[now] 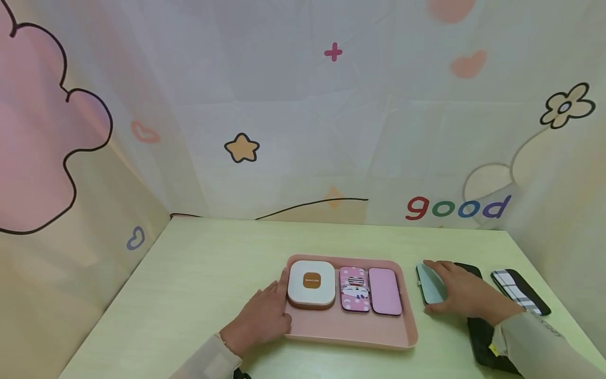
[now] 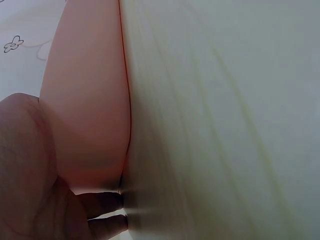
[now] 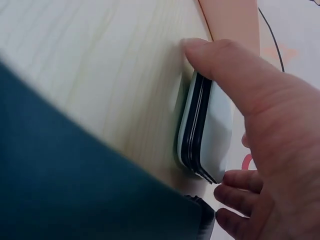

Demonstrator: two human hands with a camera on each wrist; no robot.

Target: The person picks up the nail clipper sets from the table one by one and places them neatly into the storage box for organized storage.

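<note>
**Right hand spans the mint case beside the tray**

You have your right hand [image 1: 466,295] stretched wide over the mint case [image 1: 431,287], just right of the pink tray [image 1: 350,332]; whether thumb and fingers press its ends, I cannot tell. Your left hand [image 1: 260,318] touches the tray's left rim with loose, mostly straight fingers.

Inside the tray, a white-topped box [image 1: 312,281] (labelled "MANICURE") fills the far left, a pink patterned case [image 1: 355,289] sits right of it, and a lilac case [image 1: 385,295] lies nearest the right rim. That raised rim stands between your mint case and the tray's contents.

Farther right of the tray, things crowd your wrist: a black item [image 1: 468,269] shows beyond your hand, more black [image 1: 483,342] shows below it, partly under your sleeve [image 1: 544,347], and a plaid-and-black item [image 1: 513,289] lies farthest from the tray.
</note>
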